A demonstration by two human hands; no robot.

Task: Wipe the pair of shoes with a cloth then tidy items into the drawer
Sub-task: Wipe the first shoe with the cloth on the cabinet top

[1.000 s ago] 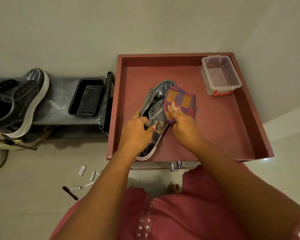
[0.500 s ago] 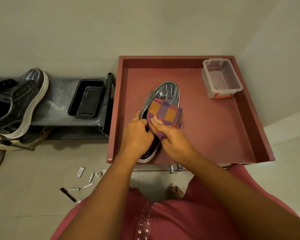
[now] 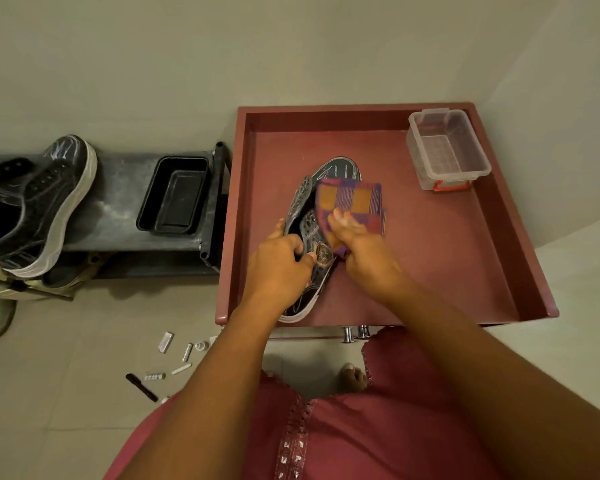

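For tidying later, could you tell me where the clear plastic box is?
In the head view, the clear plastic box sits in the far right corner of the red drawer, apart from the shoe.

A dark grey patterned shoe with a white sole (image 3: 321,216) lies on its side in the open dark red wooden drawer (image 3: 465,271), toe pointing to the back wall. A folded checked cloth in orange, purple and red (image 3: 352,200) rests on the front part of that shoe. The other dark shoe with a thick white sole (image 3: 49,199) sits tilted on the grey shelf (image 3: 118,202) well to the left of the drawer.
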